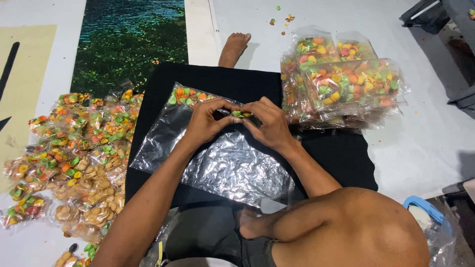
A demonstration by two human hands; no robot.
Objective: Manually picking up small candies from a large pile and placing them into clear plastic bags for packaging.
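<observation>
Clear plastic is being worked at the middle of the scene: a long bag (217, 158) is lying flat across a black mat (341, 153), with a row of coloured snacks (190, 95) packed into its far end. That filled end is being pinched by both hands, thumbs and fingertips pressed together on the film. The left hand (207, 121) and the right hand (267, 123) are meeting almost knuckle to knuckle, with a few green pieces being held between them.

Risk, as judged from this position: the snacks are being held back only by the pinch, so pieces are likely to slide down into the empty, crinkled length of the bag if the grip is relaxed. The thin film is also being stressed at the fingertips, and a tear is possible if it is pulled unevenly.

Finished packets (346, 81) are being kept stacked to the right, just beside the mat. More packets (74, 148) are lying spread on the left. Loose crumbs (282, 20) are lying on the floor beyond.
</observation>
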